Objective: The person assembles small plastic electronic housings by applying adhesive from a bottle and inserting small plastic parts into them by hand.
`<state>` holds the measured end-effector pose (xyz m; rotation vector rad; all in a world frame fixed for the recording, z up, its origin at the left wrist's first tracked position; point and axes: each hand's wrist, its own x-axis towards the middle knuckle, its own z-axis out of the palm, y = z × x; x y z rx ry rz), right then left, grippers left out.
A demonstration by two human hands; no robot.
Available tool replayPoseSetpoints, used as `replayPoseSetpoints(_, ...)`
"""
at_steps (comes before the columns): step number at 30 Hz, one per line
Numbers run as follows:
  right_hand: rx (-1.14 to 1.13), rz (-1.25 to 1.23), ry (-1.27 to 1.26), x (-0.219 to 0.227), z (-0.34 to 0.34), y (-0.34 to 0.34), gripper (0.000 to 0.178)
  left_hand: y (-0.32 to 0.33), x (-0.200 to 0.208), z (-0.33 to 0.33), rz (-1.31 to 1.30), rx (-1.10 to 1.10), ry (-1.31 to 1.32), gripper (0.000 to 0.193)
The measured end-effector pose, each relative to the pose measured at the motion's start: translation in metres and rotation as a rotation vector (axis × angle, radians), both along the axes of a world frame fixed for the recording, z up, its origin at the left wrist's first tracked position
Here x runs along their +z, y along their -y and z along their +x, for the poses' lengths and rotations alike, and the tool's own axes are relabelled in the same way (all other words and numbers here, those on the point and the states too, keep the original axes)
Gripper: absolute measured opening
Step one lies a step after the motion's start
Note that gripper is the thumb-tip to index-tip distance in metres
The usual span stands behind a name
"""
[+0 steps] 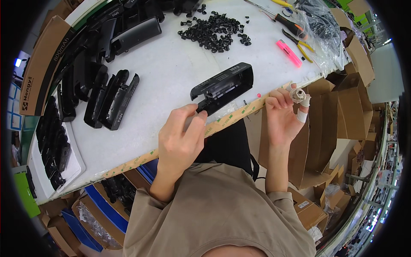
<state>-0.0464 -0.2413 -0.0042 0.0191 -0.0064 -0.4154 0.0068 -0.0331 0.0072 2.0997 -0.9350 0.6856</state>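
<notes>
A long black plastic housing with a hollow inside rests near the front edge of the white worktable. My left hand grips its near left end between thumb and fingers. Raised past the table edge, to the right of the housing, my right hand has its fingers curled, with white wrapping on some of them. A small pale round thing shows at those fingertips; whether it is held or part of the wrapping I cannot make out. A small pink bit lies between housing and right hand.
Small black parts lie heaped at the back. More black housings stand to the left, beside a white tray. A pink marker, pliers and a screwdriver lie back right. Cardboard boxes crowd the right.
</notes>
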Motion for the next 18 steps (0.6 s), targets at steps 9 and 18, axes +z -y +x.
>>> replayPoseSetpoints(9, 0.004, 0.0, 0.004, -0.0017, -0.0006, 0.0011, 0.034, 0.0019, -0.0025, 0.0018, -0.008, 0.007, 0.036, 0.016)
replayPoseSetpoints(18, 0.015, 0.009, 0.018, -0.0034, -0.0017, 0.0014, 0.033, 0.0015, -0.0041, 0.0015, 0.004, 0.009, 0.042, 0.017)
